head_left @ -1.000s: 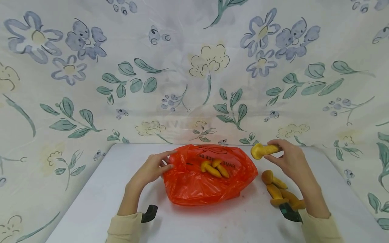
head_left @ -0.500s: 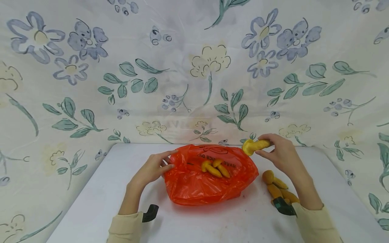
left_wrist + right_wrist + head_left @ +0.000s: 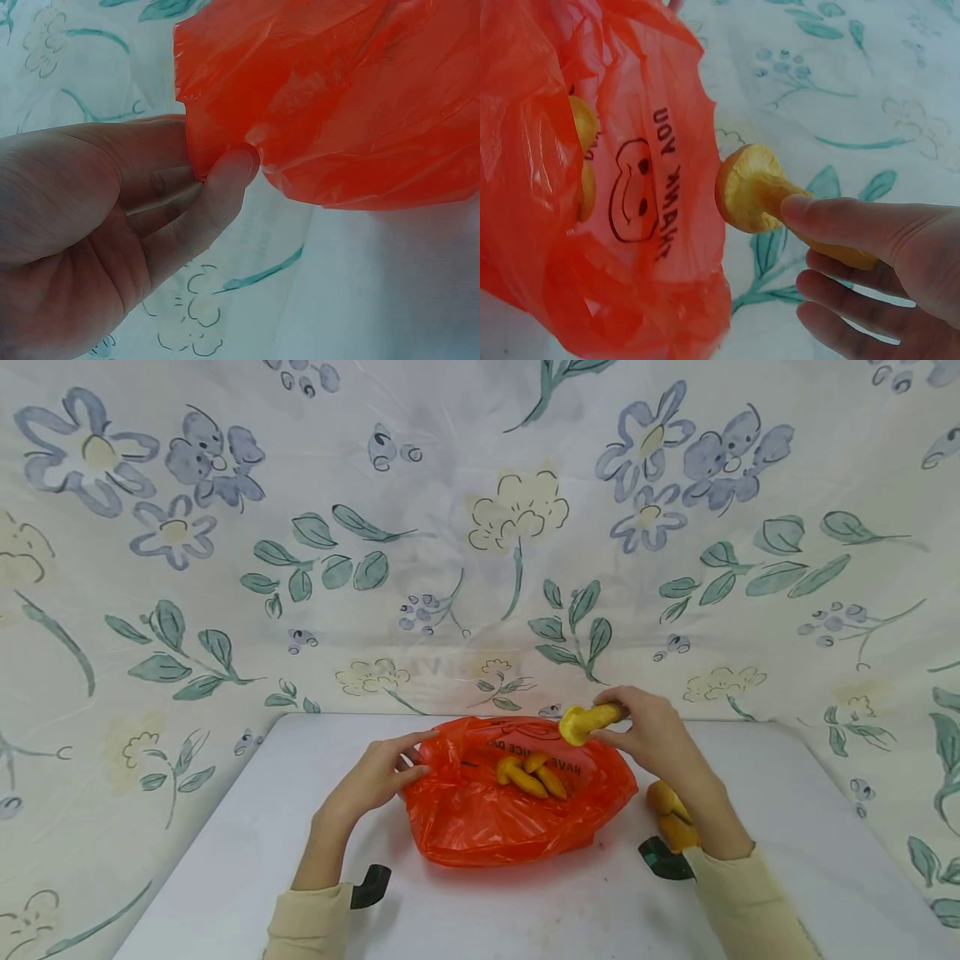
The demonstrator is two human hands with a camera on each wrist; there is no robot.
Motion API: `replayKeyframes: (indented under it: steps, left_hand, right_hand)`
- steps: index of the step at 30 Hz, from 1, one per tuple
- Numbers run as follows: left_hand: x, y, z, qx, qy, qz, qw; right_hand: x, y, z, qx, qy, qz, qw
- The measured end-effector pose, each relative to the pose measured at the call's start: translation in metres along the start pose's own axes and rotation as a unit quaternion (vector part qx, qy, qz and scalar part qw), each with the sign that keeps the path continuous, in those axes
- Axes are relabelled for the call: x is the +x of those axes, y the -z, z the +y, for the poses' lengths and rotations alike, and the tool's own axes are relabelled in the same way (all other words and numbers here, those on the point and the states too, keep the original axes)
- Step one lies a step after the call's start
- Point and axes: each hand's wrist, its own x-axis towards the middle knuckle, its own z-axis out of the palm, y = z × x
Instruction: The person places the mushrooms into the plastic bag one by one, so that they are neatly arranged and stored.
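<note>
A red plastic bag (image 3: 472,831) lies with its mouth spread on the white table. My left hand (image 3: 375,779) pinches the bag's left edge between thumb and fingers; the left wrist view shows the thumb pressed on the film (image 3: 315,97). Two yellow-brown mushrooms (image 3: 525,779) show inside the bag. Above the bag's right rear rim, my right hand (image 3: 647,731) grips another yellow mushroom (image 3: 579,724) by its stem, cap pointing left. In the right wrist view that mushroom's cap (image 3: 748,187) is beside the printed bag wall, thumb on the stem.
More mushrooms (image 3: 678,833) lie on the table (image 3: 540,918) right of the bag, partly hidden by my right forearm. A flower-patterned cloth (image 3: 450,552) rises behind the table. Dark curved pieces (image 3: 371,887) stick out by both wrists.
My right hand has moved left with the mushroom, from over the table to over the bag's right rear rim. The left hand and the bag stay nearly still.
</note>
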Motion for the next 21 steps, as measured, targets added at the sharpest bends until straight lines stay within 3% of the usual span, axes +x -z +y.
replayKeyframes:
  steps: [14, 21]
  left_hand:
    - [0.000, 0.000, 0.000, 0.001, -0.006, 0.003, 1.0000]
    - [0.000, 0.000, 0.000, -0.001, -0.006, 0.003, 1.0000]
  right_hand:
    - [0.015, -0.026, -0.020, 0.013, 0.043, -0.028, 0.9986]
    - [0.020, -0.039, -0.032, 0.017, 0.040, -0.054, 0.9976]
